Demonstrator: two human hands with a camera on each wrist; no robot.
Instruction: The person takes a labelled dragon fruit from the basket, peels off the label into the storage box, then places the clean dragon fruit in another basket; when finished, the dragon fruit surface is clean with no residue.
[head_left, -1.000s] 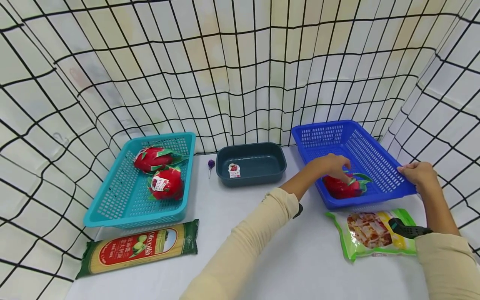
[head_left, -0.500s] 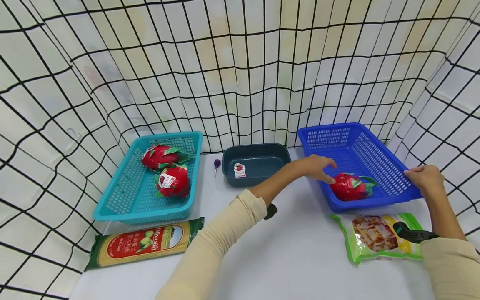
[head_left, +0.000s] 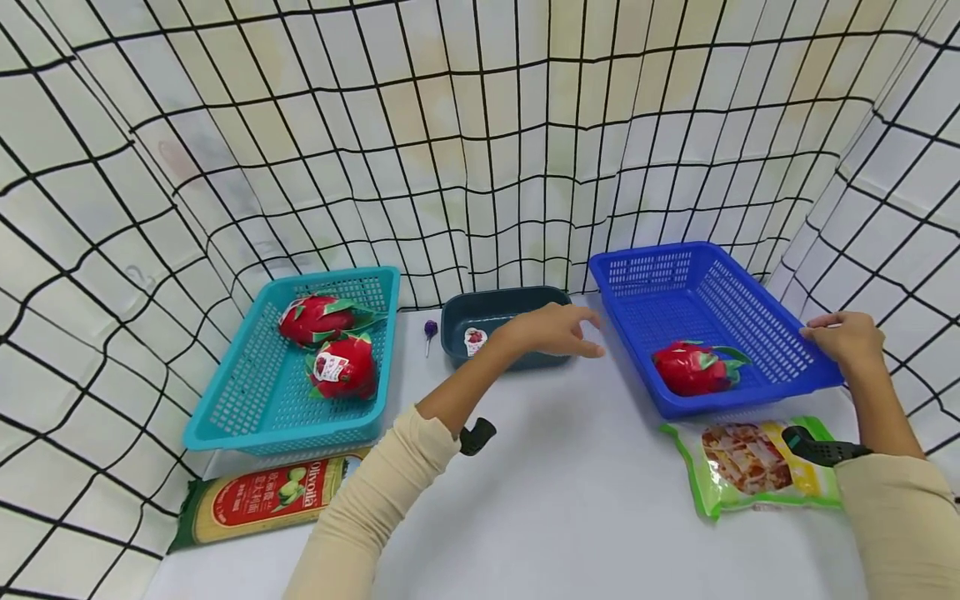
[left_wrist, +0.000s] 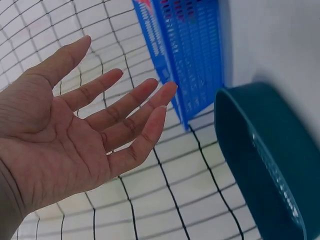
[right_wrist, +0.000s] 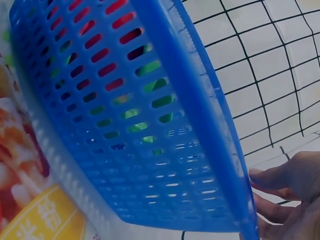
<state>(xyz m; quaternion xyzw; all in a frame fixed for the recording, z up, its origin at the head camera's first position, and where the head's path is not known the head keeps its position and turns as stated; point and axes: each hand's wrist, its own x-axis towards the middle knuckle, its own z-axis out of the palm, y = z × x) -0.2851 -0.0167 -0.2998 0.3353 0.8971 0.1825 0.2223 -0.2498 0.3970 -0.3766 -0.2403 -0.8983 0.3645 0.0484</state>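
Observation:
My left hand [head_left: 553, 328] is in the air in front of the small dark teal tub [head_left: 457, 321], fingers spread and holding nothing; the left wrist view shows its bare palm. At the right, my right hand [head_left: 851, 340] pinches the near right corner of the blue basket [head_left: 765, 308], also visible in the right wrist view, where fingers [right_wrist: 272, 180] meet the rim. One red dragon fruit [head_left: 690, 368] with green leaf tips lies inside that basket. Two more, a leafy dragon fruit [head_left: 318, 320] and a labelled dragon fruit [head_left: 356, 371], lie in the turquoise basket [head_left: 240, 400].
A purple lollipop [head_left: 430, 330] lies between the turquoise basket and the tub. A spaghetti pack [head_left: 255, 500] lies in front left, partly behind my left sleeve. A green-edged food bag [head_left: 742, 467] lies before the blue basket. Wire grid walls [head_left: 510, 167] surround the table.
My left hand has left the dragon fruit in the blue basket and moved left to the tub, empty. My right hand stays at the basket's corner.

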